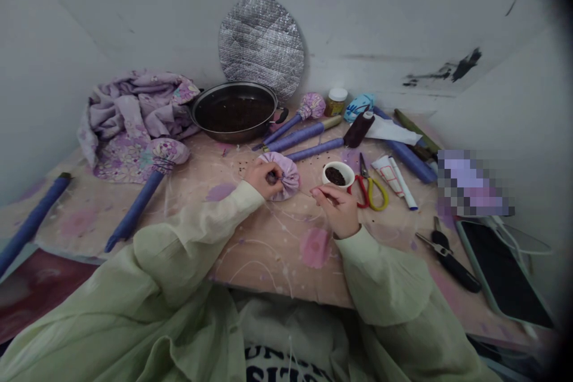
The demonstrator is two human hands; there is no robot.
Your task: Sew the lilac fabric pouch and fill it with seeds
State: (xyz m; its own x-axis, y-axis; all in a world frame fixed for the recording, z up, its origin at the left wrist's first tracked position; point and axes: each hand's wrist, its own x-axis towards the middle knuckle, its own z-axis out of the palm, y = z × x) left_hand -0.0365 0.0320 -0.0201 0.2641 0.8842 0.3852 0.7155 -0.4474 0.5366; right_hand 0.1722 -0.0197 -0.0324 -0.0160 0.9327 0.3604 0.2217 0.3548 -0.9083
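My left hand is closed on the gathered edge of a round pink-purple fabric pouch near the table's middle. A small dark opening shows between the fingers. To its right, my right hand pinches a thin needle that points left toward the pouch, a short gap away. Just behind the right hand stands a small white cup of dark granules. Scissors with red and yellow handles lie right of the cup.
Behind are a dark pan, a silver round lid, a jar and a thread spool. Purple-wrapped sticks and floral cloth lie left. Tubes, pliers and a phone lie right.
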